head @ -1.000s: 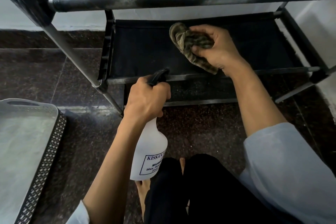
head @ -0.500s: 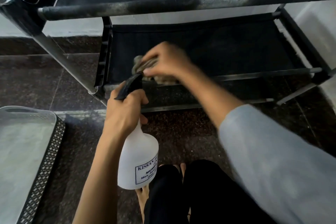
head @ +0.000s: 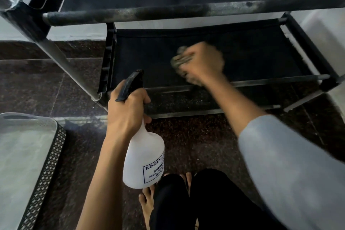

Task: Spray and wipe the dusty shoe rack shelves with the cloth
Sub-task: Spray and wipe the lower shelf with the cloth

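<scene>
A black shoe rack (head: 242, 56) with fabric shelves stands before me; its upper front bar (head: 168, 12) is grey with dust. My right hand (head: 203, 63), blurred by motion, presses a crumpled grey-brown cloth (head: 180, 59) onto the middle of the lower shelf. My left hand (head: 127, 110) grips the neck of a white spray bottle (head: 143, 162) with a black trigger head, held in front of the rack's lower left corner, nozzle towards the shelf.
A grey lidded basket (head: 43, 164) with a black lattice side sits on the dark speckled floor at the left. My bare feet (head: 147, 203) and black-clad knees are at the bottom. A white wall rises behind the rack.
My right hand has swept the cloth from the shelf's front left corner back to the right, to the middle. The left hand with the bottle has barely shifted.
</scene>
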